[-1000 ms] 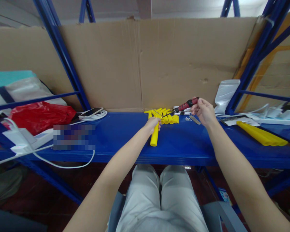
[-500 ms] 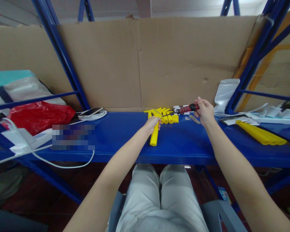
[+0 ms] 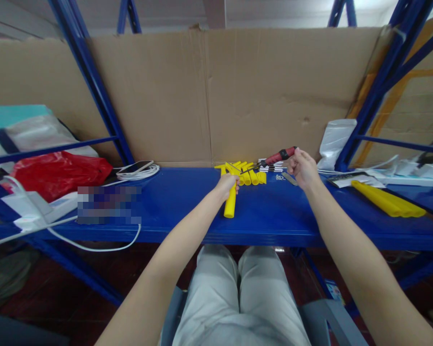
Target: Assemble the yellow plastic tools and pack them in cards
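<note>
My left hand (image 3: 229,185) is closed around a yellow tube-shaped handle (image 3: 230,206) with a crosspiece at its far end. In my right hand (image 3: 303,168) is the end of a red and black screwdriver (image 3: 279,156), pinched by the fingers. Its dark shaft slants down to the left, and its tip is at the head of the yellow handle, close to my left fingers; exact contact is too small to tell. Several more yellow handles (image 3: 254,179) lie in a row just beyond and right of my left hand. Small metal parts (image 3: 280,178) and a flat grey strip (image 3: 289,179) lie below my right hand.
Black and white pieces (image 3: 272,167) sit behind the row. At right are yellow tubes (image 3: 388,199), a power strip (image 3: 414,178) and a white pouch (image 3: 336,142). On the left are a phone (image 3: 135,167), coiled cable and a red bag (image 3: 61,173). A cardboard sheet (image 3: 209,96) stands behind.
The screwdriver's handle end has risen slightly and its grip has turned. My right fingers have shifted on it. My left hand and the yellow handle stay nearly still.
</note>
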A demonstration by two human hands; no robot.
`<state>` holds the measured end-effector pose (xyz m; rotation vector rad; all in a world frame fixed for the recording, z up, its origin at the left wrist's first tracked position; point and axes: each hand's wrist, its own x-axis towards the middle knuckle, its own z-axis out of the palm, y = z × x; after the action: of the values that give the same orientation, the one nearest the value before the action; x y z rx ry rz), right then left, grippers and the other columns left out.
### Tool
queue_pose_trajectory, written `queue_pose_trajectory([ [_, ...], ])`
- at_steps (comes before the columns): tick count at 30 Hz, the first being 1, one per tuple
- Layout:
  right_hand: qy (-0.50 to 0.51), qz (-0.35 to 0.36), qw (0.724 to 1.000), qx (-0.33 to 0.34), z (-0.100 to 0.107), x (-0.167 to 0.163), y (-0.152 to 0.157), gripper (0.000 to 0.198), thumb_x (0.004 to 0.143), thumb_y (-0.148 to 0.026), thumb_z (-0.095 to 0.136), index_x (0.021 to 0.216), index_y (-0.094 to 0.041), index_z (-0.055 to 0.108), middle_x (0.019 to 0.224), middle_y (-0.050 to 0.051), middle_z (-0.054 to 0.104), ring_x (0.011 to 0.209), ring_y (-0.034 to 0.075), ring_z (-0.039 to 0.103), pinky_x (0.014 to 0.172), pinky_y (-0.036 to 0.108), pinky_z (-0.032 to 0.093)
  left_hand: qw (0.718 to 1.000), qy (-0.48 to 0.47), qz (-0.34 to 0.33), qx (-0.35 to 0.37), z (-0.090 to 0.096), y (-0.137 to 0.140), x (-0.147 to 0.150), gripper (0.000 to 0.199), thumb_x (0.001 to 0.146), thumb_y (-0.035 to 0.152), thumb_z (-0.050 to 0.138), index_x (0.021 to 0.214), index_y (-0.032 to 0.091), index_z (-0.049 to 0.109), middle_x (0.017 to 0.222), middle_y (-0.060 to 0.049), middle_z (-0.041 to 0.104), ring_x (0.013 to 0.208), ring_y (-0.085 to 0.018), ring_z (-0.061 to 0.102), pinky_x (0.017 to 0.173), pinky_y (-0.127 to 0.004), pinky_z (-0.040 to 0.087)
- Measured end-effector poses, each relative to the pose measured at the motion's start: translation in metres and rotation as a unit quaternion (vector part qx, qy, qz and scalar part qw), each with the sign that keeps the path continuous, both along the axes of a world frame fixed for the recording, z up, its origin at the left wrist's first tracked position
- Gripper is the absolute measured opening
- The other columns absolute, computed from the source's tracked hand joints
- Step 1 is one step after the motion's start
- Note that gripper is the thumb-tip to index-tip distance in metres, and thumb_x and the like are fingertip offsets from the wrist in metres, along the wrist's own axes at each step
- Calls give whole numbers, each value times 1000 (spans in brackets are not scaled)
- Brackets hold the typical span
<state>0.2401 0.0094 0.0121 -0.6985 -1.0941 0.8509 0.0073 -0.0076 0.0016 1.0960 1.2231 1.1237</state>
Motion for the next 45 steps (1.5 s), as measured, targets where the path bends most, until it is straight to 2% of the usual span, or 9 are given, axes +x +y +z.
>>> queue_pose_trajectory([
  [3,20,-19,1000,-12,-3,3,5,52,68,-56,84,73,-24,45,51,-10,46,37,6,41,32,17,30,1000,10,2,8,0,0,0,24,84,0,51,71,20,47,47,7,43,35,-7,38,44,-21,33],
  [7,16,-8,1000,-18,-6,6,8,57,63,-59,85,70,-24,41,48,-10,44,36,7,40,32,19,29,999,32,8,19,0,0,1,28,85,-1,51,67,20,46,46,7,42,35,-6,37,43,-21,32],
  [14,-10,27,998,-55,-5,3,-1,48,71,-67,77,79,-25,54,43,-11,35,34,8,35,34,20,28,998,48,23,44,-2,2,0,32,85,-3,49,65,20,43,46,7,42,35,-6,38,41,-21,32],
  [19,26,93,994,-52,-1,0,-7,41,76,-52,81,76,-24,52,53,-9,47,42,8,43,37,19,34,996,65,34,50,-3,2,0,31,84,-2,51,64,20,43,47,7,42,36,-7,39,44,-22,33],
  [22,53,119,990,-55,-2,0,-7,40,75,-45,84,74,-23,50,55,-9,49,43,7,44,38,18,35,995,75,40,51,-3,3,0,29,83,-1,51,65,20,44,48,7,42,37,-7,40,47,-23,35],
  [32,76,111,984,-113,-8,11,7,50,73,-53,82,65,-24,42,48,-6,44,40,9,41,36,25,32,995,69,31,60,-5,4,0,29,85,-1,47,66,20,44,47,8,42,37,-7,40,45,-23,33],
  [36,60,101,988,-105,-9,10,6,45,75,-60,78,71,-25,50,45,-7,40,38,10,40,35,26,30,995,70,32,62,-4,3,-1,27,83,-1,48,66,20,45,47,7,41,38,-8,40,48,-23,35],
  [39,60,109,988,-91,-7,7,1,38,78,-57,77,79,-25,56,48,-8,44,39,9,41,36,24,31,995,72,33,64,-4,3,-1,27,83,-1,48,66,20,45,47,7,41,38,-8,40,47,-23,35],
  [45,63,112,988,-88,-5,7,-2,37,84,-47,75,73,-23,49,58,-6,57,44,8,48,40,22,37,995,70,37,67,-4,4,-1,26,83,0,49,67,20,46,46,7,41,38,-9,41,46,-24,34],
])
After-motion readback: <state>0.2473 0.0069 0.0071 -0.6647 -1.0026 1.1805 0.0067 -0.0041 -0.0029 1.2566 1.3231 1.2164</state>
